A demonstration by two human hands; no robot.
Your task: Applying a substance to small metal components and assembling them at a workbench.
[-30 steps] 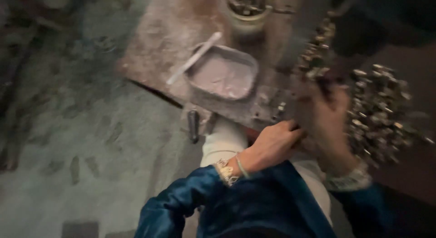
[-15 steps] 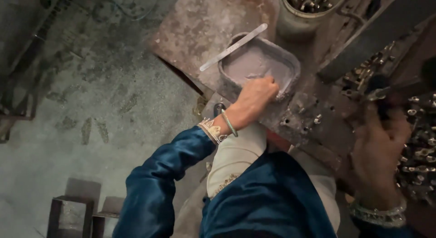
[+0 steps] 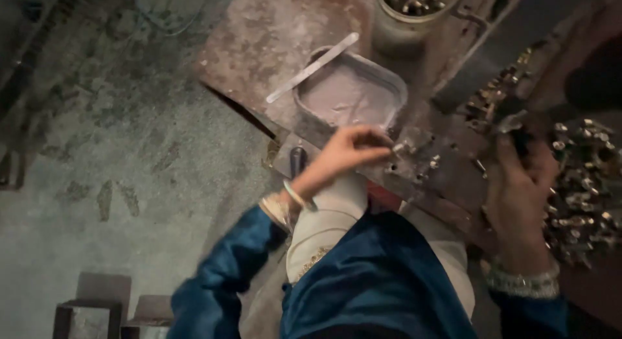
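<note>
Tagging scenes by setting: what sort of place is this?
Probably a small metalworking workshop: a rusty, stained metal bench, a heap of small metal fittings by the right hand, a can of metal parts, and a bare concrete floor.

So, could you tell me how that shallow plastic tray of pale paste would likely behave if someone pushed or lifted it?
The plastic tray looks thin-walled, so it would probably flex when lifted by one rim. It seems fairly full of pale paste, so likely heavy for its size and apt to slop if tilted. The flat stick resting across its corner would probably slide off.
</note>
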